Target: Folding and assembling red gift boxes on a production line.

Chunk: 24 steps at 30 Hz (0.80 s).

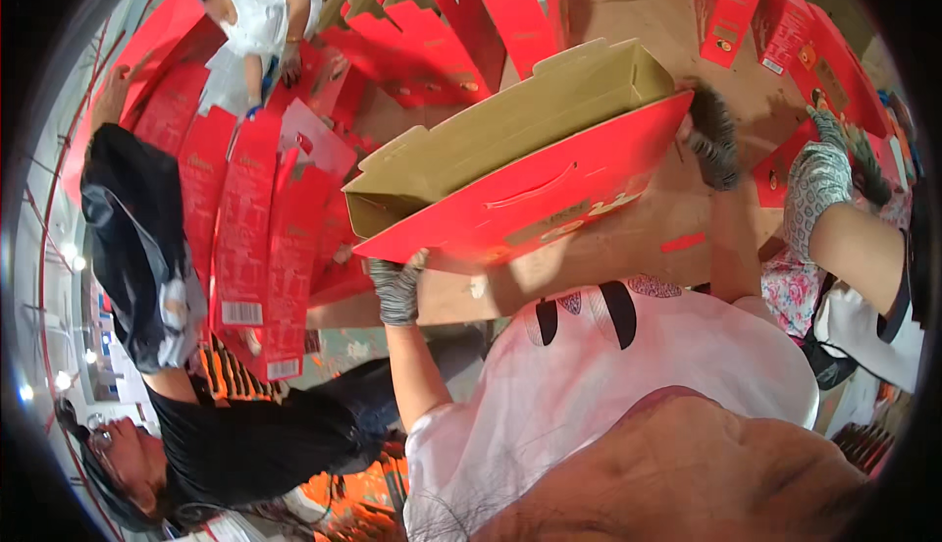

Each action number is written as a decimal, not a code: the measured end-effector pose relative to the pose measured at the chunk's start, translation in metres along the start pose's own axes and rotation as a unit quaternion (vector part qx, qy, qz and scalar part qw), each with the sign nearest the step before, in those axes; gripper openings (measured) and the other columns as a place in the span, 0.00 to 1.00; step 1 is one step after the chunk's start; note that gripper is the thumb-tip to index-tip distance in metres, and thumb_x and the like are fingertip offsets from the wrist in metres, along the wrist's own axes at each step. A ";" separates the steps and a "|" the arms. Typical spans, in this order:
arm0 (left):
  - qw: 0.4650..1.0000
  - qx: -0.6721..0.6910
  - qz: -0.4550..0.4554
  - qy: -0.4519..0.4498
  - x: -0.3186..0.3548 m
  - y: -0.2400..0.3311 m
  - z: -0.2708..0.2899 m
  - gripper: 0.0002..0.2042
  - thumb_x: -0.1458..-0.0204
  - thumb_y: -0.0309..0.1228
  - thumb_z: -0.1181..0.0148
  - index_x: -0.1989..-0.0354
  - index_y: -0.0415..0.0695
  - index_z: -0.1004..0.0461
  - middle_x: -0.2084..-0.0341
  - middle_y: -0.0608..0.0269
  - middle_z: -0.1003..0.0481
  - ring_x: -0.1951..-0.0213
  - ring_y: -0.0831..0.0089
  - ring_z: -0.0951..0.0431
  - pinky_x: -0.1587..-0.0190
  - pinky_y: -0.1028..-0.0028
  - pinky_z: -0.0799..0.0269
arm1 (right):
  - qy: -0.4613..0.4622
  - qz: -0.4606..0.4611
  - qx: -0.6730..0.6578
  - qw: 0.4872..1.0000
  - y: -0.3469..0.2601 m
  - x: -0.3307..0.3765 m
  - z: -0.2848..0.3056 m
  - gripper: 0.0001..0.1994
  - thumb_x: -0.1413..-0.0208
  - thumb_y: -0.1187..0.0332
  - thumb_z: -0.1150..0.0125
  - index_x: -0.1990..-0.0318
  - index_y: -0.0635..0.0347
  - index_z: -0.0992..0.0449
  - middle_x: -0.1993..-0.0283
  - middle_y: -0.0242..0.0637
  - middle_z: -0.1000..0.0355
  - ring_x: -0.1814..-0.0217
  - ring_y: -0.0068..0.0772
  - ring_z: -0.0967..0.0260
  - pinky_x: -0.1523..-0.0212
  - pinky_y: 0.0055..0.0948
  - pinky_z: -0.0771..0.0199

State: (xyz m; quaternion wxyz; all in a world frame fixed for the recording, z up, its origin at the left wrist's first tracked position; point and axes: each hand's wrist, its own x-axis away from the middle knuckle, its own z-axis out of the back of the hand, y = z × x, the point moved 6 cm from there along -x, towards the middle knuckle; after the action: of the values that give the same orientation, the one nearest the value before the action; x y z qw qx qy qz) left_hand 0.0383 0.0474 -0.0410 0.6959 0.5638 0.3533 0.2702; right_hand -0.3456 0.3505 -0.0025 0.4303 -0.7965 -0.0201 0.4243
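Note:
A large red carton (589, 164) with an open top and a bare brown cardboard inside is held tilted in front of me. Its top flaps stand up, and a slot-shaped handle shows on the near face. My left hand (395, 290), in a grey knit glove, grips the carton's lower left corner. At its right end my right hand (713, 138), gloved the same way, is closed on the edge, its fingers partly hidden behind the cardboard. Beneath the carton lies a brown work table (628, 238).
Several upright red cartons (245, 218) crowd the left side, where a co-worker in black (255, 444) reaches in. More open cartons (422, 47) stand at the back, near a person in white (260, 17). On the right, another person's gloved hand (829, 125) is beside more red boxes (726, 7).

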 end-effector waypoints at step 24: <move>0.998 -0.033 -0.029 -0.039 -0.004 0.022 0.008 0.19 0.45 0.40 0.45 0.52 0.39 0.31 0.59 0.61 0.28 0.56 0.75 0.30 0.53 0.71 0.34 | -0.064 -0.063 0.134 0.987 -0.024 -0.025 -0.025 0.17 0.52 0.64 0.35 0.55 0.59 0.28 0.58 0.32 0.29 0.55 0.28 0.34 0.54 0.29 0.34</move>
State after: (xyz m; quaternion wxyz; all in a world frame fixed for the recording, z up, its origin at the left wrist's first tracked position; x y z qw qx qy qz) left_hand 0.0433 0.0445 -0.0175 0.7353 0.5399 0.3327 0.2390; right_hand -0.3364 0.3388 0.0371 0.5569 -0.6999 -0.0408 0.4453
